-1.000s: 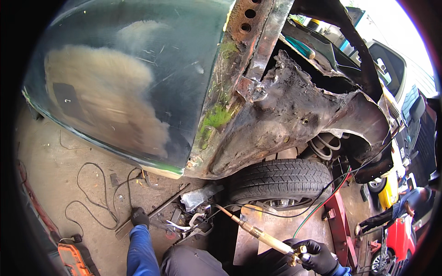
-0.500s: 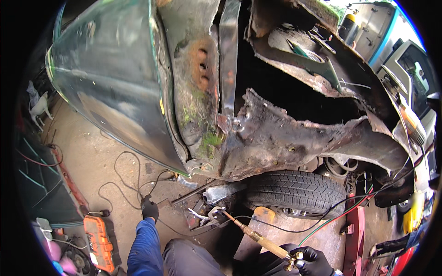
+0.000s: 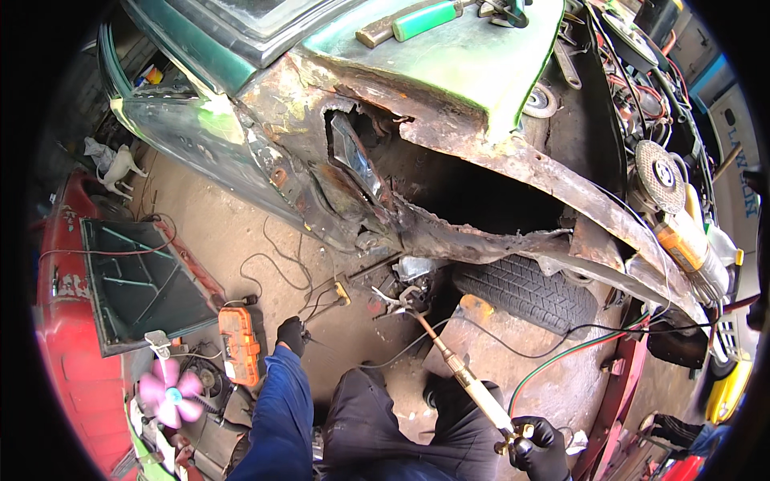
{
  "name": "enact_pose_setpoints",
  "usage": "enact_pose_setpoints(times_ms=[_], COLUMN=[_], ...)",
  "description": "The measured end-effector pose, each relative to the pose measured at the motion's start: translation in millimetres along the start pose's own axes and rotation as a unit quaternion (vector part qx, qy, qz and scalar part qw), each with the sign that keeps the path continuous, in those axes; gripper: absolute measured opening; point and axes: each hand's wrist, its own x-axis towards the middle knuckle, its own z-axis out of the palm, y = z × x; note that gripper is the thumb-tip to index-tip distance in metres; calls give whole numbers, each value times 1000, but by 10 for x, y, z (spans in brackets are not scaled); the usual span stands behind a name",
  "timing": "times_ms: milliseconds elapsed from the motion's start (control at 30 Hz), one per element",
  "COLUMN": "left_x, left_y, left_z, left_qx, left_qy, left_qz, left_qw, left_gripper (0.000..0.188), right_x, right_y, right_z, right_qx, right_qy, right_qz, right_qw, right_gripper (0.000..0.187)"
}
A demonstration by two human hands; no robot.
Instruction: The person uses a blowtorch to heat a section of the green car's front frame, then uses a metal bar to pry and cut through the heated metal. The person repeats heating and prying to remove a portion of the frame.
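My right hand (image 3: 539,449), in a black glove, is closed around the valve end of a brass gas torch (image 3: 484,398) at lower right. The torch's thin copper-coloured neck slants up and left to a tip above the floor, left of the tyre. My left hand (image 3: 292,334), also in a black glove, is closed low over the floor at centre left. A small dark thing shows at its fingers, too small to name. Above both hands is the rusted, cut-open front wing (image 3: 481,244) of a green car, with a ragged dark opening.
A tyre (image 3: 525,293) lies under the wing. Red and green hoses (image 3: 553,349) curve past a red metal beam (image 3: 613,385). An angle grinder (image 3: 686,240) rests on the wing's edge. Left are an orange case (image 3: 238,345), a pink fan (image 3: 171,393), loose cables and a white dog (image 3: 120,172).
The view has risen and tilted, so the bonnet, engine bay and my legs show more. Both hands keep their hold; the left appears farther right and up in the picture.
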Motion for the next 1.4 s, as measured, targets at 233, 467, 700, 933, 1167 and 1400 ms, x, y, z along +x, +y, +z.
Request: enact_pose_setpoints(times_ms=[233,467,700,933,1167,1400], left_x=[-379,-190,-51,231,16,-1684], left_y=[52,410,446,23,-230,49], left_z=[-334,-104,212,229,-239,-216], left_qx=[226,-101,-122,-40,-53,-238], left_qy=[1,92,116,84,62,-43], left_qz=[178,-32,34,21,-123,-162], left_qw=[958,990,985,995,989,957], left_gripper=[32,29,25,39,29,30], right_x=[-404,-406,-286,-274,-401,-600], right_y=[-249,-469,-544,-633,-788,-1079], right_z=[-77,-66,52,234,246,89], right_qx=[-10,-50,-58,-140,-75,-66], right_qy=[7,2,4,43,33,34], right_qz=[-8,15,30,1,22,-13], right_qw=[1000,999,998,989,996,997], right_gripper=[41,44,52,47,46,56])
